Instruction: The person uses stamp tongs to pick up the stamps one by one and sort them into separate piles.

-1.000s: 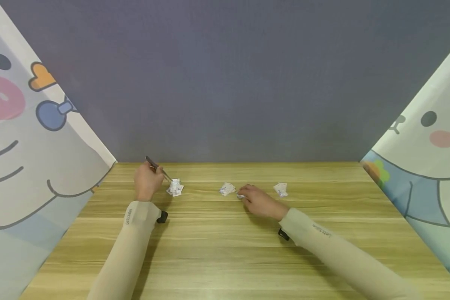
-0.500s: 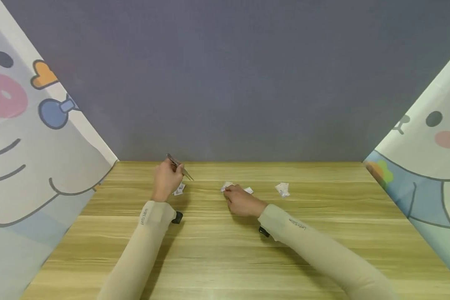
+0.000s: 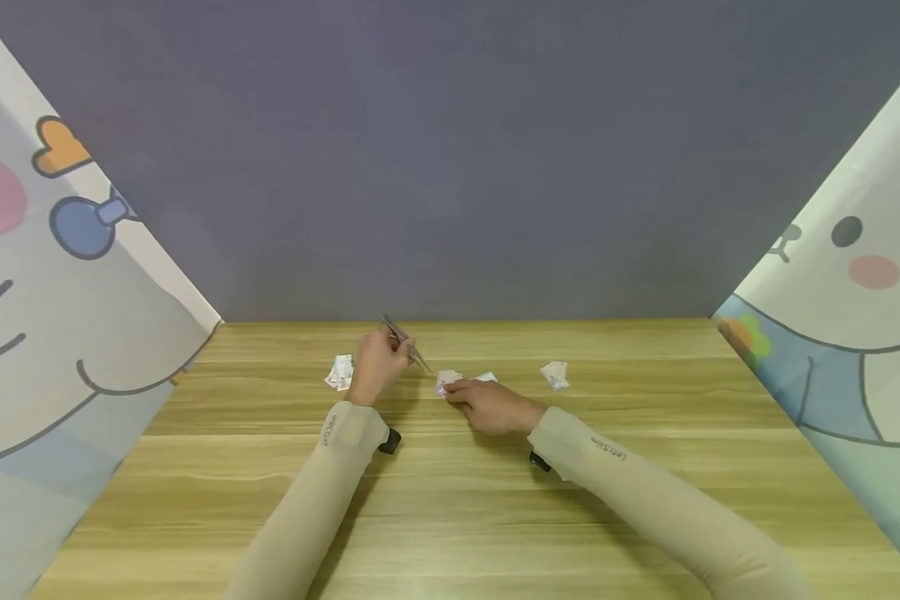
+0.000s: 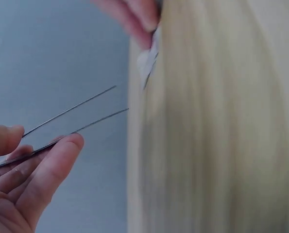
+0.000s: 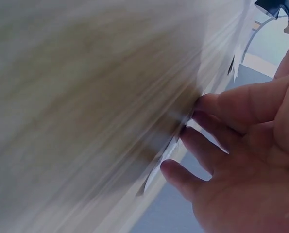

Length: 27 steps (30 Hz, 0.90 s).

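Note:
My left hand (image 3: 378, 364) pinches a pair of dark metal tweezers (image 3: 408, 346). The tips point down and right, toward a middle cluster of small printed white paper slips (image 3: 446, 378). Seen from the left wrist, the two tweezer arms (image 4: 69, 111) stand apart with nothing between them. My right hand (image 3: 497, 407) reaches in from the right, its fingertips touching the near edge of that cluster. In the right wrist view its extended fingers (image 5: 205, 148) lie along the slips at the tabletop. Another slip (image 3: 487, 377) shows just behind the hand, partly covered by it.
One more cluster of slips (image 3: 341, 372) lies to the left, partly beside my left wrist. A further cluster (image 3: 556, 375) lies to the right. The wooden table (image 3: 435, 517) ends at a grey back panel (image 3: 450, 167), with cartoon-printed panels on both sides.
My left hand has moved right with the tweezers, from the left cluster toward the middle one. My right hand has shifted left onto the middle cluster, leaving a slip behind it.

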Available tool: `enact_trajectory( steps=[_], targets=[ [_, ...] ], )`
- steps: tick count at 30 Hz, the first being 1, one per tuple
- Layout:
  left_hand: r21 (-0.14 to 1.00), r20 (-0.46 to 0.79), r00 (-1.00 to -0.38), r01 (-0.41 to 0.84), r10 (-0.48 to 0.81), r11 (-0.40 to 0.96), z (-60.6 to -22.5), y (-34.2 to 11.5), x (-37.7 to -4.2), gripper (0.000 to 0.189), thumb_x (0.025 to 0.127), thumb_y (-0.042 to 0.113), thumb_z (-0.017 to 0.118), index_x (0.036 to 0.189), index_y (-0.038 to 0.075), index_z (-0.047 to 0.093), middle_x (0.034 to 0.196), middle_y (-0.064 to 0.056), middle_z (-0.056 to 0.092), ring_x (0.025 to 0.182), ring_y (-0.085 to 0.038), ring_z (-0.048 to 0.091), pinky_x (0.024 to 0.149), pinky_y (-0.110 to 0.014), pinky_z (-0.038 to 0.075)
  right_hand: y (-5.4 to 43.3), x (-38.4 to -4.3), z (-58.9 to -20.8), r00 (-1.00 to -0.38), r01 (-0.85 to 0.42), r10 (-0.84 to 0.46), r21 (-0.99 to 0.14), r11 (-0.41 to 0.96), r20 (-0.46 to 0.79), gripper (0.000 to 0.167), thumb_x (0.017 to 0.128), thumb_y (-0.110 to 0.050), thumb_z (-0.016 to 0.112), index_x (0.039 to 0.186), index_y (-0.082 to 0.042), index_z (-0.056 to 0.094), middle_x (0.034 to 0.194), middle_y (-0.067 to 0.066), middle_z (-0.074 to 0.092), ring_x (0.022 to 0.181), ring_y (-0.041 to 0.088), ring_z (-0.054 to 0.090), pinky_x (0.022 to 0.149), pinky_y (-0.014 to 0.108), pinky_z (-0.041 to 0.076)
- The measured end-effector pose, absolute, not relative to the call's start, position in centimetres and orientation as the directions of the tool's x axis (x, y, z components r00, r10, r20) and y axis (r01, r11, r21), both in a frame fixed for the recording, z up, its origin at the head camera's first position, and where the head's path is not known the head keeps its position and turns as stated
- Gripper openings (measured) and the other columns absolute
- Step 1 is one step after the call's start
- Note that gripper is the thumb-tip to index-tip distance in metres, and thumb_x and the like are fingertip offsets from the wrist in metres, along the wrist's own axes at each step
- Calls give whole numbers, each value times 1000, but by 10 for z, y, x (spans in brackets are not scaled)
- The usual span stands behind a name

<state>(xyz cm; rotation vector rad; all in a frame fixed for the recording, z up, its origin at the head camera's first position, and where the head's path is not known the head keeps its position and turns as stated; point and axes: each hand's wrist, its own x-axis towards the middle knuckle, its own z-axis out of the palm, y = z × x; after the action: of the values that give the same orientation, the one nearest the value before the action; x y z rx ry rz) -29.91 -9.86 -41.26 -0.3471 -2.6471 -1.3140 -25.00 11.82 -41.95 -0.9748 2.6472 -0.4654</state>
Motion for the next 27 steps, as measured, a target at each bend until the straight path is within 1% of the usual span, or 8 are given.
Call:
enact_trajectory(
  steps=[3, 5, 9, 15, 21, 27],
  targets=[
    [773, 225, -969, 243, 106, 586, -418, -90, -301, 13, 95, 13, 58, 97, 0, 60, 79, -10, 68, 62, -15, 63, 48, -28, 48, 117, -250, -419, -723, -587, -674, -377, 716, -153, 38, 101, -6, 38, 138, -3, 47, 147, 6, 37, 136, 28, 30, 109, 49, 25],
    [788, 209, -973, 225, 95, 574, -421, -87, -302, 12, 95, 12, 58, 97, 1, 60, 80, -10, 68, 63, -15, 64, 50, -28, 49, 117, -251, -419, -719, -595, -676, -362, 718, -158, 39, 101, -5, 38, 138, -4, 47, 147, 6, 37, 136, 27, 30, 109, 48, 25],
    [810, 198, -977, 207, 76, 549, -423, -84, -304, 11, 96, 12, 58, 96, 2, 61, 80, -9, 68, 64, -16, 64, 49, -28, 49, 117, -252, -419, -715, -607, -684, -358, 710, -145, 39, 100, -3, 38, 138, -3, 48, 147, 7, 38, 135, 29, 31, 108, 50, 26],
    [814, 201, -975, 222, 98, 538, -425, -82, -306, 11, 96, 13, 57, 97, 2, 61, 80, -8, 67, 66, -19, 66, 49, -29, 49, 119, -252, -417, -710, -617, -692, -359, 700, -127, 38, 100, -3, 39, 137, -1, 48, 145, 10, 40, 134, 30, 34, 108, 48, 27],
    [834, 205, -972, 234, 114, 500, -423, -83, -305, 13, 97, 12, 56, 100, 1, 59, 84, -12, 67, 72, -25, 68, 55, -28, 53, 119, -253, -418, -716, -608, -684, -356, 710, -141, 38, 101, -6, 37, 138, -3, 47, 146, 9, 39, 134, 28, 33, 109, 47, 27],
    [850, 217, -968, 250, 124, 464, -422, -82, -305, 14, 96, 12, 57, 102, -1, 58, 85, -13, 67, 74, -28, 68, 58, -27, 55, 120, -253, -419, -719, -606, -680, -353, 713, -140, 38, 102, -7, 37, 138, -4, 47, 146, 7, 39, 134, 27, 33, 108, 47, 28]
  ],
)
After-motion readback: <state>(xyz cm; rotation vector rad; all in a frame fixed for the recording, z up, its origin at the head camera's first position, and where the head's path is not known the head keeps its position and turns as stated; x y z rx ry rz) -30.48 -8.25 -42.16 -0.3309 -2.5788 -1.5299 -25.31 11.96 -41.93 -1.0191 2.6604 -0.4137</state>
